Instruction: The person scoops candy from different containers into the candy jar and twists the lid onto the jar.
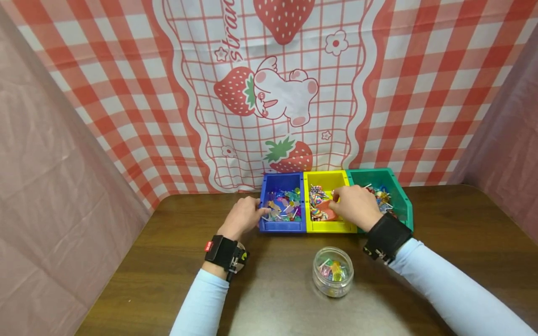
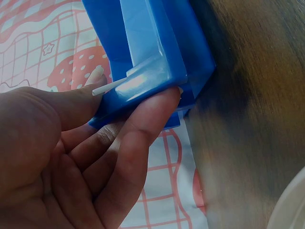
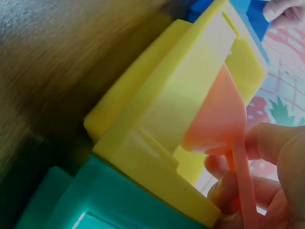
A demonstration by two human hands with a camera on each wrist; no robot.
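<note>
Orange scoop (image 1: 325, 208) sits in the yellow bin (image 1: 329, 227), pinched by my right hand (image 1: 356, 205); my left hand (image 1: 243, 217) grips the blue bin's (image 1: 280, 227) corner; a jar (image 1: 333, 271) stands nearby.

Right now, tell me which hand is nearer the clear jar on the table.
The right. The right hand is in the yellow bin, pinching an orange scoop, just behind the clear jar. The left hand grips the blue bin, farther off to the jar's left.
</note>
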